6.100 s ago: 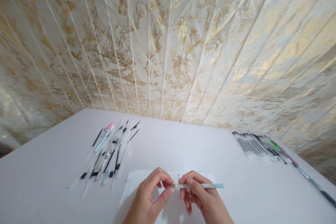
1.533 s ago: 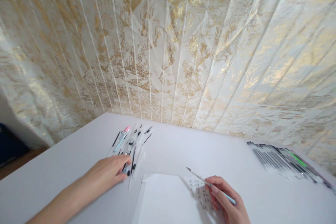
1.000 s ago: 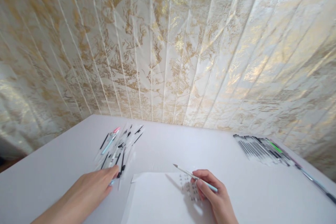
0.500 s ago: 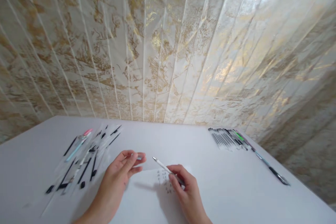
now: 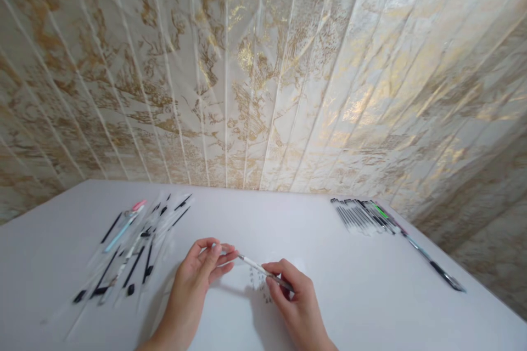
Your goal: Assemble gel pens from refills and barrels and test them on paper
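My right hand (image 5: 294, 290) is closed around a white pen (image 5: 256, 266) with a dark rear part. The pen slants up to the left, its silver tip reaching the fingertips of my left hand (image 5: 201, 269). Thumb and fingers of the left hand pinch a small pale cap-like piece (image 5: 224, 248), mostly hidden by the fingers. Whether the tip has entered it, I cannot tell. Beneath both hands lies a white sheet of paper (image 5: 226, 307) with small dark handwriting (image 5: 261, 281) near the right hand.
Loose pen parts and dark caps lie scattered at left, among them a light blue pen (image 5: 119, 235) and a pink-ended piece (image 5: 139, 205). At the right back is a row of pens or refills (image 5: 356, 216). A dark pen (image 5: 444, 274) lies near the table's right edge.
My left hand has moved right, closing the gap to the pen's tip. The right hand holds the pen in nearly the same place. The view has shifted slightly.
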Demonstrator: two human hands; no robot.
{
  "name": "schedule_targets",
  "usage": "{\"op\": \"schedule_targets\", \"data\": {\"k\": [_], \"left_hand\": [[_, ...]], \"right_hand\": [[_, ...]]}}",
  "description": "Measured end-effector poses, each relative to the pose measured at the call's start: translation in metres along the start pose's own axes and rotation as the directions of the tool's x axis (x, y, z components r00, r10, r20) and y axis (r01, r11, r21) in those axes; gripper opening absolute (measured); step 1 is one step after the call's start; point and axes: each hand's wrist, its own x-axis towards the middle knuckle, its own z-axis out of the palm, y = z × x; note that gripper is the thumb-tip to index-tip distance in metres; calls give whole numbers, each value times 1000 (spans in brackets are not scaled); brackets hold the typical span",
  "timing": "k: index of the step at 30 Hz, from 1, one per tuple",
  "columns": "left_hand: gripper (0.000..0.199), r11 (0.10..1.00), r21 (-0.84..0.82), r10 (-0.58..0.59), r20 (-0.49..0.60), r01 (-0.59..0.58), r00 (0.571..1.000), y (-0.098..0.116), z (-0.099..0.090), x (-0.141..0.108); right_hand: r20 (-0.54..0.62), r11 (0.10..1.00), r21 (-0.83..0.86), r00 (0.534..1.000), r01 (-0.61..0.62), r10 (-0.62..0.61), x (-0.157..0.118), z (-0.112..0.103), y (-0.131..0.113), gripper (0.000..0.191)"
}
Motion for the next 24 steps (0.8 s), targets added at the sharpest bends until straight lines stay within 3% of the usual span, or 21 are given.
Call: {"op": "schedule_targets", "data": {"k": [9, 16, 24], "left_hand": [[34, 994, 108, 28, 32, -31, 999, 0, 12, -7], [42, 968, 247, -103, 187, 55, 977, -13, -3, 3], [45, 937, 350, -113, 273, 10, 955, -21, -8, 6]], "right_hand": [[66, 992, -100, 995, 78, -71, -2, 1, 1, 19], [84, 980, -145, 988, 139, -128, -2, 1, 5, 19], [54, 969, -195, 988, 154, -147, -5, -3, -7, 16]]}}
